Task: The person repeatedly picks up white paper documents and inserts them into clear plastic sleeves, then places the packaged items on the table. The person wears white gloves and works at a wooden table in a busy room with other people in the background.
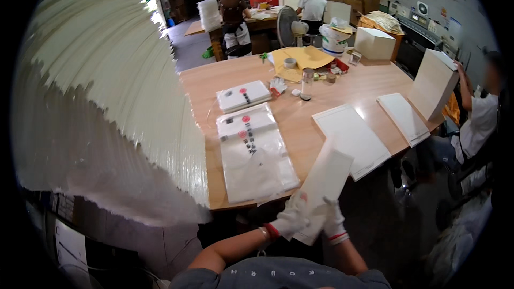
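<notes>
Both hands wear white gloves with red cuffs, at the table's near edge. Between them a white paper sheet or thin bundle (330, 174) stands tilted, its upper end leaning over the table. My left hand (293, 218) is closed on its lower left side. On the lower right side, my right hand (333, 218) grips the edge, fingers partly hidden. A flat stack of white paper (353, 139) lies just beyond it. Left of the hands rests a pile of clear plastic bags (257, 155) with red and black print, and behind it a smaller pile of printed bags (243, 96).
A tall stack of plastic-wrapped white sheets (118, 69) rises at the left. On the wooden table (201, 88) are yellow paper (302, 56), a tape roll (289, 63), a clear jar (307, 76) and another paper stack (402, 118). A co-worker (482, 112) at the right touches an upright paper block (435, 83).
</notes>
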Action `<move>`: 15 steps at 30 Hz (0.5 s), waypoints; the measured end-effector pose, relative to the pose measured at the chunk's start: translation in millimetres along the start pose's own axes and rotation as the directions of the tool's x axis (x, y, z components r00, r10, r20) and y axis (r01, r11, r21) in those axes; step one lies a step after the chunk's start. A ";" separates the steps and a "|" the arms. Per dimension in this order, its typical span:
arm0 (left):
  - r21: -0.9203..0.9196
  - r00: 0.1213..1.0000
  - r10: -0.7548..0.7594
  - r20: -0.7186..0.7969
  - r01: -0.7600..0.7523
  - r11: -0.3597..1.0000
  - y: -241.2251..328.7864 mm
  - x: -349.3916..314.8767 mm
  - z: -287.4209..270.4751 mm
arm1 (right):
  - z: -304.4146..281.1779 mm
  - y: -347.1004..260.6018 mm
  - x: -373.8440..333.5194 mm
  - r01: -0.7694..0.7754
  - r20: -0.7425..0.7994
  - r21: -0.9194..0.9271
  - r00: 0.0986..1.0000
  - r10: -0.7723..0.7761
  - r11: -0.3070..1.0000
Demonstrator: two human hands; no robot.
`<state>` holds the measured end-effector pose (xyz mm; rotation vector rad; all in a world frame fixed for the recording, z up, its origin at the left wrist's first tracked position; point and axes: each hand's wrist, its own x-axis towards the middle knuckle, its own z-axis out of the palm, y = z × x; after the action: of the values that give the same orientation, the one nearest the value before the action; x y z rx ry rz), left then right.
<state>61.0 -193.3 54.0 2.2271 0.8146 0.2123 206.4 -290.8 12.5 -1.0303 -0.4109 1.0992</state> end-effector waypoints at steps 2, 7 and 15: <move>0.473 0.960 0.241 -0.140 -0.149 0.868 9.0 -31.9 12.7 | 33.6 38.5 7.9 0.201 -0.026 -0.034 0.979 -0.202 0.979; 0.246 0.933 0.318 -0.170 -0.272 0.930 -34.1 -12.6 -50.0 | 66.8 -13.4 6.0 0.395 0.018 -0.314 0.912 -0.411 0.863; -0.824 0.989 0.001 -0.145 -0.122 0.553 -84.7 36.5 -178.1 | 61.1 -87.5 -43.2 0.600 0.511 -0.792 0.754 -0.412 0.116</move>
<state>-19.5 -21.2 118.2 1.3167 0.5177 0.6452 189.7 -306.4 125.4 -1.6233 -1.5998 0.1463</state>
